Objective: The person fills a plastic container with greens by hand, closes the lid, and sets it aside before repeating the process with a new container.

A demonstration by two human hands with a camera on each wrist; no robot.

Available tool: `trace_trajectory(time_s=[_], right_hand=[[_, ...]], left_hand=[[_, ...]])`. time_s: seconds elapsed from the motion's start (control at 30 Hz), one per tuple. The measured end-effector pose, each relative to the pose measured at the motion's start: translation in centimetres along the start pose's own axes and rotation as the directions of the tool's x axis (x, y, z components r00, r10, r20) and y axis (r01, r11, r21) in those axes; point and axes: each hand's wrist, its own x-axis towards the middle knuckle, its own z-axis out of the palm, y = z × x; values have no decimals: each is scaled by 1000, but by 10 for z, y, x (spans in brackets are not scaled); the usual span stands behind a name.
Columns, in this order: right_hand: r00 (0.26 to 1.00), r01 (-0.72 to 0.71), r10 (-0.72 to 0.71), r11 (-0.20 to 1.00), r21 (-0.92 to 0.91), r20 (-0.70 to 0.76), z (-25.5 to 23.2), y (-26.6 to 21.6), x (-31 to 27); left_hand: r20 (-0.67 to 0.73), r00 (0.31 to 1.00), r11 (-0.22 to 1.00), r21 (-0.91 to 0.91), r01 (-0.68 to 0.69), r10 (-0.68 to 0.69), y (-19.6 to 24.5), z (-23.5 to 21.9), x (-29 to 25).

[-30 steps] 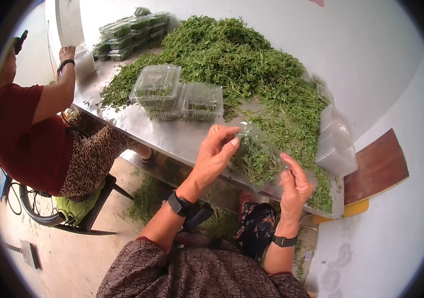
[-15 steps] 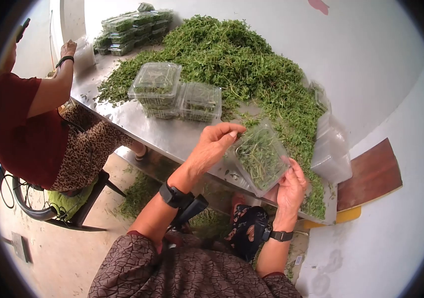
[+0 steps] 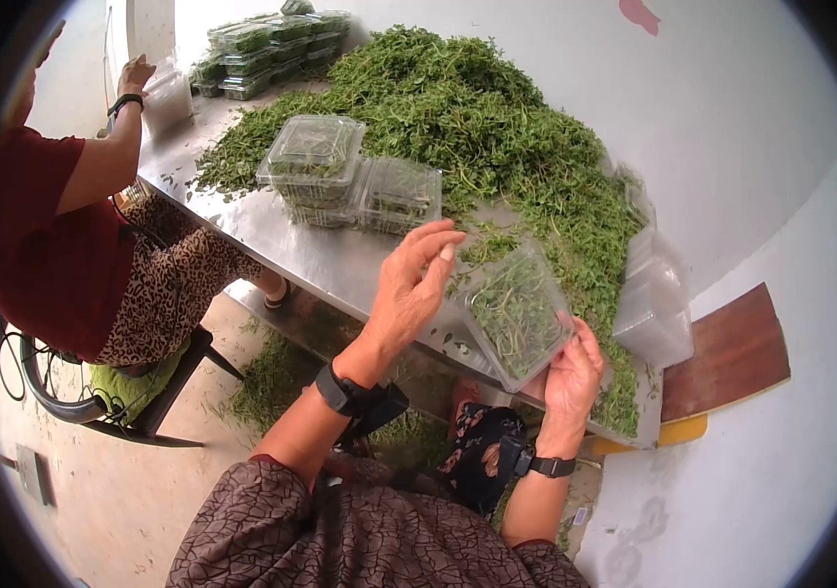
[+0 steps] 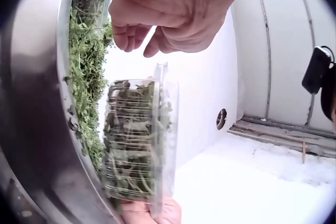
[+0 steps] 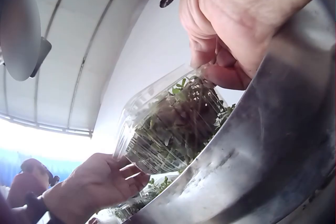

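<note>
A clear plastic clamshell box (image 3: 518,318) packed with green leafy sprigs hangs tilted over the table's front edge, its lid down. My right hand (image 3: 573,377) grips it by the near right corner, thumb and fingers at the rim in the right wrist view. My left hand (image 3: 409,289) is off the box's far left corner, fingers loosely bent and holding nothing. In the left wrist view a gap shows between the left fingertips (image 4: 152,49) and the box's top edge.
A large heap of green sprigs (image 3: 477,108) covers the metal table (image 3: 242,230). Filled boxes (image 3: 316,157) stand in front of it, more filled boxes (image 3: 271,49) at the back left. Nested empty boxes (image 3: 654,304) stand right. Another person (image 3: 56,235) sits left, beside a container (image 3: 166,98).
The box has turned its lid toward the head camera and settled in the right hand. The left hand has let go of its corner and drawn back up and left.
</note>
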Motion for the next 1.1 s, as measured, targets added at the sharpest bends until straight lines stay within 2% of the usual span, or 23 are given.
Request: trace_trajectory(time_s=[0.07,0.13,0.17,0.27,0.4,0.47,0.57,0.7,0.77,0.8,1.0,1.1], right_hand=[[1000,7,-7,1000,-3,6,-1,0,-1],[1000,17,-17,1000,-20,5,-1,0,-1],[1000,20,-20,1000,-19,7,-1,0,-1],[999,40,-40,999,-19,14,-4,2,-3],[999,48,-47,999,-3,22,-7,4,-4],[998,49,-49,999,7,27,-7,4,-4],[997,66,-66,998,4,33,-5,3,-5],[995,57,-62,997,61,73,-9,4,-5],[995,57,-63,996,73,80,-10,4,-5],[995,59,-65,995,83,73,-10,3,-5],[996,33,-39,996,82,74,-15,3,-6],[995,43,-50,995,92,83,-12,2,-6]], left_hand=[[53,998,997,-68,-30,34,4,1,-2],[198,969,982,-145,-118,146,8,2,-2],[198,969,982,-145,-121,149,12,3,-3],[301,953,989,-146,30,16,26,4,-7],[288,958,974,-214,79,-14,22,10,-12],[216,971,957,-289,-33,99,19,11,-15],[185,972,974,-202,-104,143,19,8,-20],[141,982,971,-220,-89,122,28,10,-27],[236,957,975,-183,-127,169,28,8,-28],[237,957,975,-184,-125,168,29,9,-29],[198,964,969,-205,-139,180,27,14,-35],[135,971,968,-181,-174,200,33,14,-36]])
